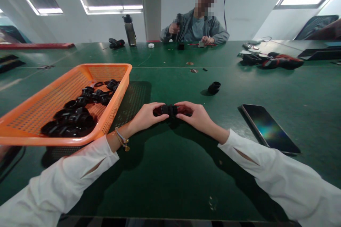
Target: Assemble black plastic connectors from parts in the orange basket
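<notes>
Nearest: white sleeves (66, 177), extended over green table (173, 177). Beside right sleeve, phone (270, 127), flat, glossy side up. Next, left hand (149, 115), thumb and fingers pinching left end of black fitting (168, 110); right hand (195, 113), pinching right end of same. Fitting between both hands, apparently mid-handling, not yet set down; single piece or joined parts, cannot tell. To left, orange basket (53, 142), containing heap of black pieces (77, 122); finished or awaiting handling, cannot tell. Beyond right hand, one loose black piece (214, 88) on table, outside basket, seemingly unattached. Farthest, co-worker (195, 28) across table; bottle (130, 33) farther left.
</notes>
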A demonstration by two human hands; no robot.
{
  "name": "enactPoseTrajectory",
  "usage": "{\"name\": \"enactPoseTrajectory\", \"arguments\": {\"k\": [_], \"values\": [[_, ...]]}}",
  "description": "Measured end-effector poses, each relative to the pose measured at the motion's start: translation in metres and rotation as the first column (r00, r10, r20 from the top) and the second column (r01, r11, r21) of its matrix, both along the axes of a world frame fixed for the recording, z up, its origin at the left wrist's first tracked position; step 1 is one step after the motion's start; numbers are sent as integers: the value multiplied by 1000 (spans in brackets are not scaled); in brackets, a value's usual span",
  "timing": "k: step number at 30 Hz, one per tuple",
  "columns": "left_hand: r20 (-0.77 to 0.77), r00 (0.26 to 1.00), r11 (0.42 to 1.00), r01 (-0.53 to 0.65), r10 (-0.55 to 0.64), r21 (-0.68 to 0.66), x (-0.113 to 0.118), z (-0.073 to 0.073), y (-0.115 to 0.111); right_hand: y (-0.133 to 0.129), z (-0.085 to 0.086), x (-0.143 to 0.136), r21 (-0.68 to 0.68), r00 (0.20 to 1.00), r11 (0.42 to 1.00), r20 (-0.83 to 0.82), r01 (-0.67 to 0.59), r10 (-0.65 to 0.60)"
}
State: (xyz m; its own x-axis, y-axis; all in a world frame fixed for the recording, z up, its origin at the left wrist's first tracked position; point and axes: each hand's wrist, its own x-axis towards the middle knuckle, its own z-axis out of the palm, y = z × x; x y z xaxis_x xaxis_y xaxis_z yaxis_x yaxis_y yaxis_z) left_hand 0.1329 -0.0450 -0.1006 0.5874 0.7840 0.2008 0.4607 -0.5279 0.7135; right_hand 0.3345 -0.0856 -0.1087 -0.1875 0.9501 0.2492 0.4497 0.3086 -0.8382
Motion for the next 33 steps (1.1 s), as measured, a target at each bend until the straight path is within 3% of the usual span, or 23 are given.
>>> {"name": "enactPoseTrajectory", "arguments": {"k": [33], "values": [[-5, 1000, 999, 16, -16, 27, -2, -2, 2, -1, 4, 0, -19, 1000, 1000, 25, 2, -1]]}}
